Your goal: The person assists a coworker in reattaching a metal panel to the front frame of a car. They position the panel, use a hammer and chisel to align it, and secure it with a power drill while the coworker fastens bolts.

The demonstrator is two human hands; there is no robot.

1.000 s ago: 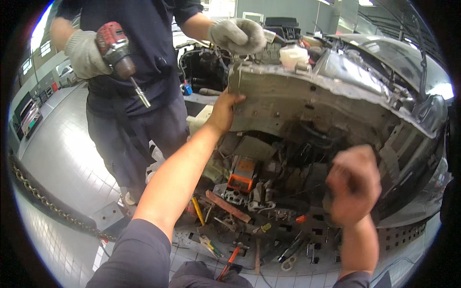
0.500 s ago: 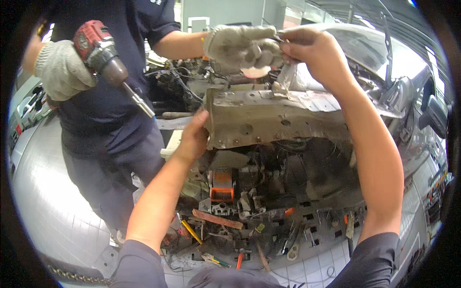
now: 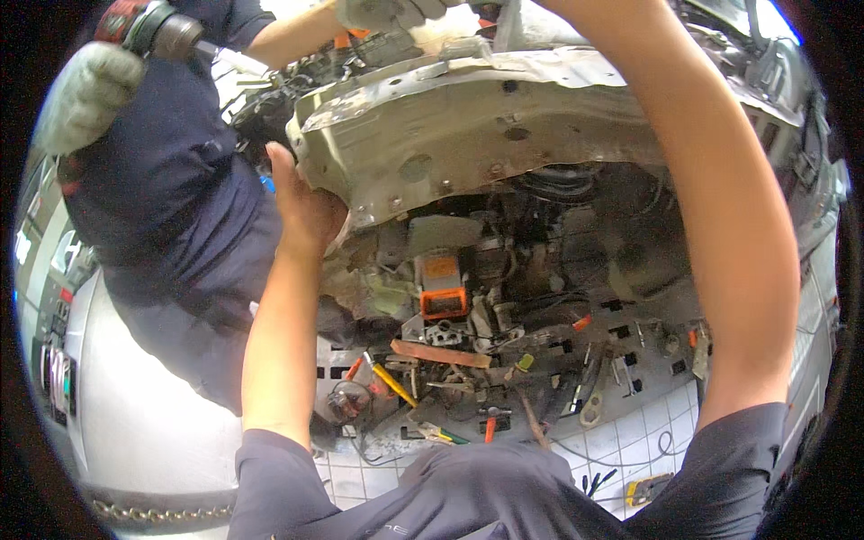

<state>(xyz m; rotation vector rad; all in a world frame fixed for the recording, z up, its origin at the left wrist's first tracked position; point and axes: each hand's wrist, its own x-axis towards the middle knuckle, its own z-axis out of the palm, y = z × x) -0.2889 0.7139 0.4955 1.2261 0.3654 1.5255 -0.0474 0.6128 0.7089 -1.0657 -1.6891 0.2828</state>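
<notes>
Looks partway through: the bare metal panel is there over the open bay, not off; can't tell what fastening is left. Left hand at the panel's left end, thumb up, other fingers hidden, grip can't tell from here. Right hand is out of view up top, fingers unseen. Co-worker's gloved hand holds a power drill, clear of the panel.
</notes>
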